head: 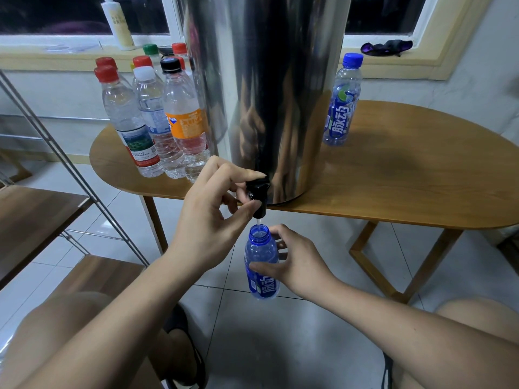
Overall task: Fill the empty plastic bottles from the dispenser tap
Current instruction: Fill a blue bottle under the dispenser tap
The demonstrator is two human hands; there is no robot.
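Note:
A tall steel dispenser (pixel 269 88) stands on the wooden table (pixel 407 186), its black tap (pixel 257 193) hanging over the front edge. My left hand (pixel 216 217) pinches the tap between thumb and fingers, and a thin stream of water falls from the spout. Right below it, my right hand (pixel 297 262) grips an uncapped blue plastic bottle (pixel 261 259), held upright with its mouth under the stream. A second blue bottle (pixel 342 99), capped, stands on the table to the right of the dispenser.
Several capped clear bottles (pixel 157 122) crowd the table's left side, one with an orange label. A metal-framed shelf (pixel 42 209) stands at the left. On the windowsill lie a white bottle (pixel 118 22) and a dark cloth (pixel 386 47). My knees and shoes are below, over a tiled floor.

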